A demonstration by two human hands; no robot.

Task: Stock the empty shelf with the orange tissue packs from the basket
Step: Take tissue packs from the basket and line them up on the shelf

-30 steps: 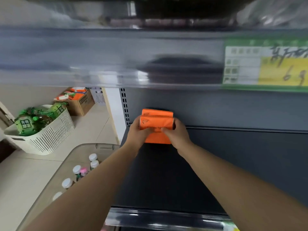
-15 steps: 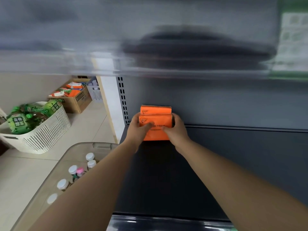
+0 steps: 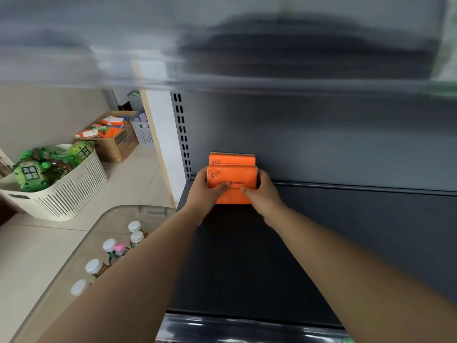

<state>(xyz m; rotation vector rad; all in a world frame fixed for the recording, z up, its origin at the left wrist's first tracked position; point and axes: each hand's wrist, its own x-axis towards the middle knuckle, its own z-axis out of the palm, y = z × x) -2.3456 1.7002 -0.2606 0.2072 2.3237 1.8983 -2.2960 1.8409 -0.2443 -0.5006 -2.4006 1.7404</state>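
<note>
Head view, logged from my station.

1. Front orange tissue pack (image 3: 231,178): upright at the back-left corner of the dark shelf (image 3: 247,256), printed face toward me, just in front of a second orange pack (image 3: 232,158) that stands by the back panel.
2. Left hand (image 3: 206,188): fingers curled round the front pack's left edge, thumb on its face.
3. Right hand (image 3: 262,191): fingers wrapped round the right edge, thumb on the face.
4. White slatted basket (image 3: 71,191): on the floor to the left, holding green tea bottles.
5. Cardboard box (image 3: 118,142): behind the basket, orange-and-white packs inside.
6. Clear bin (image 3: 148,211): below the left forearm, capped bottles inside.
</note>
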